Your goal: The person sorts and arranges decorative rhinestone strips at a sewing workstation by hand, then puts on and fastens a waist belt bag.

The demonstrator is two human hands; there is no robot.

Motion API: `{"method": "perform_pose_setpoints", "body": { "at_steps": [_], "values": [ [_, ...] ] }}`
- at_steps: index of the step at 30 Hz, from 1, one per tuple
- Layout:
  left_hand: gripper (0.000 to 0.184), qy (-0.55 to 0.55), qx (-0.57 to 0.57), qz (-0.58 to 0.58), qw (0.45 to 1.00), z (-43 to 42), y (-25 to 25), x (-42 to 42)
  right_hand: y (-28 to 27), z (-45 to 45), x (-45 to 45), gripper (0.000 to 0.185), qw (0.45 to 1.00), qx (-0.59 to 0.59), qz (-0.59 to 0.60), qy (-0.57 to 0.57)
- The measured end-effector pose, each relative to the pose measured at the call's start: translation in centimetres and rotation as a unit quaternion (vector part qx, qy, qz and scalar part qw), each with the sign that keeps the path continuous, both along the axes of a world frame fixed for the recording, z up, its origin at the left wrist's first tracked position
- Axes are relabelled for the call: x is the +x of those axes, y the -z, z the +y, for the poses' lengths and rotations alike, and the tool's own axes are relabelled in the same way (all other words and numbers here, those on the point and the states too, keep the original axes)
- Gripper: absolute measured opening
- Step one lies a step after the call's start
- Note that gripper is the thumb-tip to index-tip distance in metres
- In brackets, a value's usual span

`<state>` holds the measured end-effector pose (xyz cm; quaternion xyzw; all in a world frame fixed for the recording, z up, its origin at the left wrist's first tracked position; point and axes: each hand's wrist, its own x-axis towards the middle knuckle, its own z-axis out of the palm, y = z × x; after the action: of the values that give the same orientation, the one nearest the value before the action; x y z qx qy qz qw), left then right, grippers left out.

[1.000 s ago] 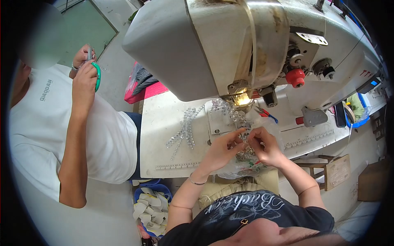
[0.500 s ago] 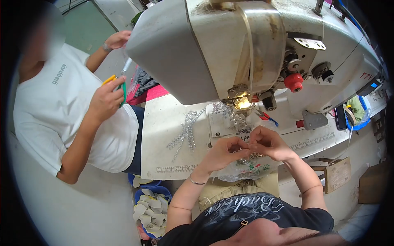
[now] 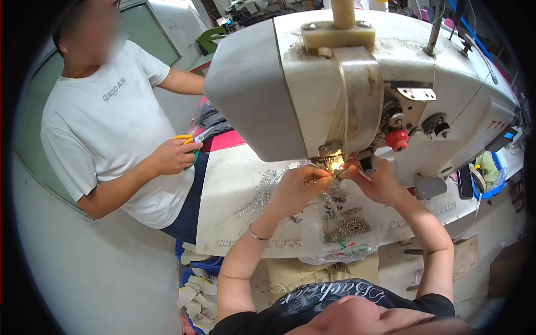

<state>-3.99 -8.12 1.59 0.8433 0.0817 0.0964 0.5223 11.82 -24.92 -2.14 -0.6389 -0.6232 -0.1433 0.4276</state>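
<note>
Both hands are raised to the lit needle area (image 3: 335, 162) of a large white sewing machine (image 3: 312, 84). My left hand (image 3: 298, 190) comes in from the left with thumb and fingers pinched together. From the other side my right hand (image 3: 379, 181) is closed in a pinch, close to the left fingertips. Whatever lies between the fingers is too small to make out. Clear beads (image 3: 336, 202) hang just below the fingertips. Under the hands, small metal pieces (image 3: 349, 226) lie in a clear plastic bag or tray (image 3: 312, 245).
Strands of clear beads (image 3: 259, 195) lie on the white table (image 3: 215, 195) at left. A co-worker (image 3: 123, 128) stands there holding scissors (image 3: 192, 144). A phone (image 3: 465, 183) and a blue basket (image 3: 494, 188) are at right. Blue bins (image 3: 192, 318) of pale scraps stand below.
Both my hands have moved up from above the metal pieces to the needle area, uncovering those pieces. The co-worker's scissors have moved lower and rightward, and the view has shifted.
</note>
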Motion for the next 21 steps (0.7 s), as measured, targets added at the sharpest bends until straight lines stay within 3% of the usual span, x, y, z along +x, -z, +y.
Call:
{"method": "perform_pose_setpoints", "body": {
  "at_steps": [1,2,5,9,12,15,19,21],
  "values": [
    [0.025,0.009,-0.034,0.011,0.999,0.9,-0.3,0.2,-0.3,0.4,0.5,0.028,0.997,0.040,-0.065,-0.006],
    [0.026,0.018,-0.066,0.022,0.997,1.7,-0.6,0.5,-0.8,0.4,0.9,0.032,0.995,0.004,-0.100,-0.018],
    [0.029,0.066,-0.069,-0.011,0.995,2.8,-0.8,1.4,0.2,1.0,2.3,0.031,0.985,-0.116,-0.130,-0.008],
    [0.038,0.148,-0.086,-0.016,0.985,3.9,-1.3,2.4,0.5,1.4,3.0,0.030,0.988,-0.086,-0.127,-0.028],
    [0.036,0.142,0.003,0.021,0.990,4.6,-1.3,3.1,-1.0,0.9,2.7,0.031,0.994,-0.090,-0.056,-0.031],
    [0.029,0.163,0.190,-0.072,0.966,6.4,-0.6,3.6,0.1,1.0,3.6,0.031,0.990,-0.140,-0.020,-0.010],
    [0.023,0.163,0.224,-0.141,0.950,6.7,-0.6,3.8,3.9,2.0,6.2,0.029,0.980,-0.187,-0.067,0.009],
    [0.024,0.194,0.143,-0.099,0.965,7.1,-0.9,4.1,4.0,2.0,6.4,0.030,0.978,-0.201,-0.059,0.013]
  ]
}}
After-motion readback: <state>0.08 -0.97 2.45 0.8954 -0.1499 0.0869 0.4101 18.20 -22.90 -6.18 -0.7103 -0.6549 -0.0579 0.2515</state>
